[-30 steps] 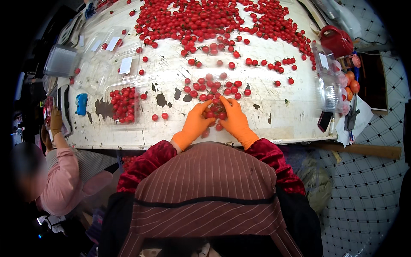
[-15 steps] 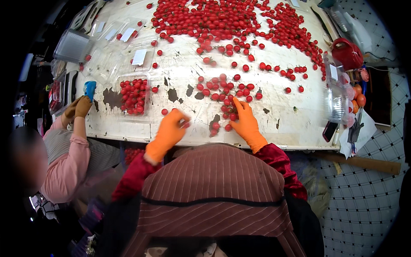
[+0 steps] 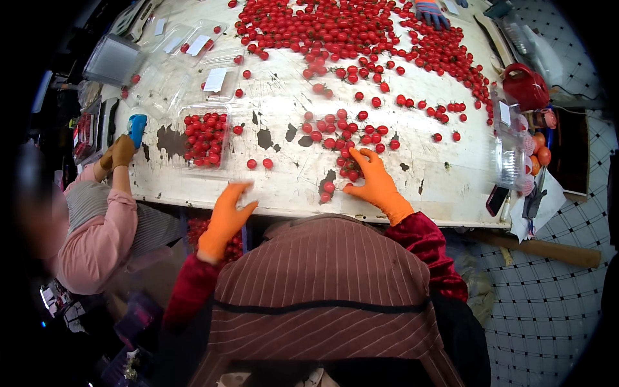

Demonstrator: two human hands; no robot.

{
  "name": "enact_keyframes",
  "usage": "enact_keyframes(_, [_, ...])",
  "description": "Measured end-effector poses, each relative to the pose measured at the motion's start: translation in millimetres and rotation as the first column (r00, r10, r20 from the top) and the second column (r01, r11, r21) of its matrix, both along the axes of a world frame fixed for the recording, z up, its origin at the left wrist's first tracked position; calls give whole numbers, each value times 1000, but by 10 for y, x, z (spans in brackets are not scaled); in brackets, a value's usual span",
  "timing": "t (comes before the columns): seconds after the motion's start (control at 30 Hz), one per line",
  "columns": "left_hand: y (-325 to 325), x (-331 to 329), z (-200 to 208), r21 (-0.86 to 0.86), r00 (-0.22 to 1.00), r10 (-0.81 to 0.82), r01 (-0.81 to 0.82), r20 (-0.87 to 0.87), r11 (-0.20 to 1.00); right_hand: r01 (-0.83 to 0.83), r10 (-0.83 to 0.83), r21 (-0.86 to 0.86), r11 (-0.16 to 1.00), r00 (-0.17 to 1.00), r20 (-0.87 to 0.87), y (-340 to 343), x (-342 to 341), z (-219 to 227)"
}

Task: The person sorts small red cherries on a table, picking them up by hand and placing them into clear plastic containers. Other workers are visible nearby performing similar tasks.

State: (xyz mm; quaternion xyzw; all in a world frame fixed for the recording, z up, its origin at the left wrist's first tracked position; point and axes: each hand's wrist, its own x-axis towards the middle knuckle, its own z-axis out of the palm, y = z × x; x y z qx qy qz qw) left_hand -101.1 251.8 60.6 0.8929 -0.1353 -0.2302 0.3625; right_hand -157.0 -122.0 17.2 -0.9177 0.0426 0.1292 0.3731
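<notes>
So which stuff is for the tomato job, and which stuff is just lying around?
Looks like part of the job:
small red tomatoes, some beside the right hand
clear tub with tomatoes in it
the left hand, near the table's edge

Probably just lying about:
dark phone
red jug-like thing
bigger orange-red fruit
white paper

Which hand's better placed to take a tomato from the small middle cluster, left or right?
Likely the right hand: its fingers reach the edge of that tomato cluster. The left hand, fingers apart, is over the table's near edge, farther away.
</notes>
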Motion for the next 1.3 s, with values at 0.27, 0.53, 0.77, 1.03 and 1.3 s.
enact_keyframes(0.27, [-1063,178,-433,129,977,-214,212,1,969,-138,132,-169,976,990,-48,128,-10,134])
enact_keyframes(0.53, [-1915,101,-555,-56,970,-243,242,-8,969,102,-101,7,995,995,-15,303,33,-138])
enact_keyframes(0.77, [-1892,467,-585,-508,904,-199,-24,-379,861,202,-208,681,704,975,-75,122,252,-50])
enact_keyframes(1.03, [-2028,613,-156,-645,494,-447,-705,-746,297,142,-198,330,933,969,144,192,609,418])
enact_keyframes(1.3, [-2306,635,-292,-532,584,-589,-797,-559,-285,-154,110,25,988,800,590,788,612,660])
